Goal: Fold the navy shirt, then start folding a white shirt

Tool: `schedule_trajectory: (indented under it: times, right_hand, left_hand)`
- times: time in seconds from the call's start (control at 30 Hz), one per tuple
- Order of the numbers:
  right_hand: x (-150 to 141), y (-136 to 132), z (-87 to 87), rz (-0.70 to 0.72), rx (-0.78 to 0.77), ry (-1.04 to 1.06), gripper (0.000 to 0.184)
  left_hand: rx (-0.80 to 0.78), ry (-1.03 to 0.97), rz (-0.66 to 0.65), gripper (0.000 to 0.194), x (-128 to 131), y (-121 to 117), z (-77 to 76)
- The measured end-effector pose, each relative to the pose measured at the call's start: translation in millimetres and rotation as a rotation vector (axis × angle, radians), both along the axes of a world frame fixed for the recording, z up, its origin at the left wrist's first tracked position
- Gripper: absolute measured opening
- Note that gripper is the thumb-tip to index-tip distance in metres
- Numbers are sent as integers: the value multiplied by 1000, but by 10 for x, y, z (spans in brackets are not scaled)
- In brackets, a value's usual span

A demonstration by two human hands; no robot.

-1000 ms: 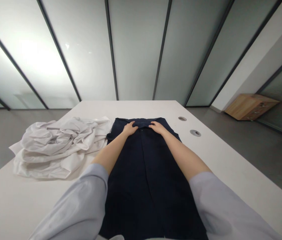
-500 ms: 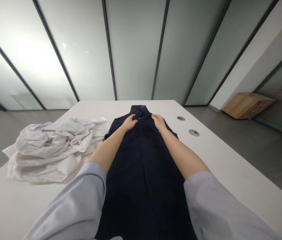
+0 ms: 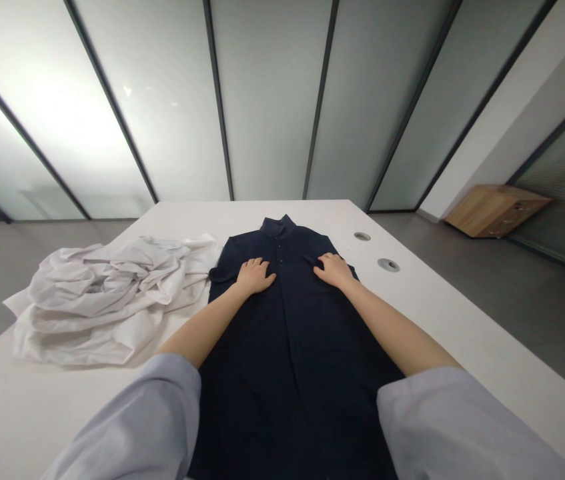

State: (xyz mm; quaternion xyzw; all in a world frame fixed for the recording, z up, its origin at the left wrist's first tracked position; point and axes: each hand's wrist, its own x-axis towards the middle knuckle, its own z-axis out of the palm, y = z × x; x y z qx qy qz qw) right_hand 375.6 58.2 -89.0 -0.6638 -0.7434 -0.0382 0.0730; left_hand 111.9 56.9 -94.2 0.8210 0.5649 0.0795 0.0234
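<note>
frosted glass walls point(image 3: 272, 100) with dark frames run along the far side of the room, and a low wooden cabinet point(image 3: 497, 211) sits on the grey floor point(image 3: 527, 320) off to the right. from the head camera, a white table point(image 3: 462, 320) fills the middle of the view, with two round grommets point(image 3: 387, 265) set near its right edge. a navy button-front shirt point(image 3: 292, 347) lies flat along the table, its collar point(image 3: 279, 225) pointing away from the person. the left hand point(image 3: 255, 277) and the right hand point(image 3: 333, 270) rest palm down on its chest, one on each side of the buttons, both open and gripping nothing (just flat on the cloth). pale blue sleeves point(image 3: 152, 420) cover the forearms nearest the camera. a crumpled white cloth point(image 3: 102, 300) lies heaped just beside the shirt, on the left.
</note>
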Motion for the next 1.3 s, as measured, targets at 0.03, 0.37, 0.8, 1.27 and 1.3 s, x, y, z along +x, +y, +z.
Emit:
schedule_trajectory:
  times: [0.03, 0.37, 0.8, 1.27, 1.3]
  right_hand:
    - [12, -9, -8, 3, -4, -3, 38]
    - [715, 385, 418, -330, 138, 298, 35]
    - [110, 49, 11, 173, 137, 141, 39]
    - [-43, -54, -194, 120, -90, 63, 52]
    - [-55, -60, -190, 106, -100, 58, 54]
  left_hand:
    - [-2, 2, 2, 56, -12, -12, -11]
    - [51, -39, -15, 58, -71, -26, -120]
    - [37, 9, 308, 40, -517, 45, 105]
    - [380, -231, 286, 35, -664, 112, 533]
    - [259, -135, 214, 38, -567, 69, 450]
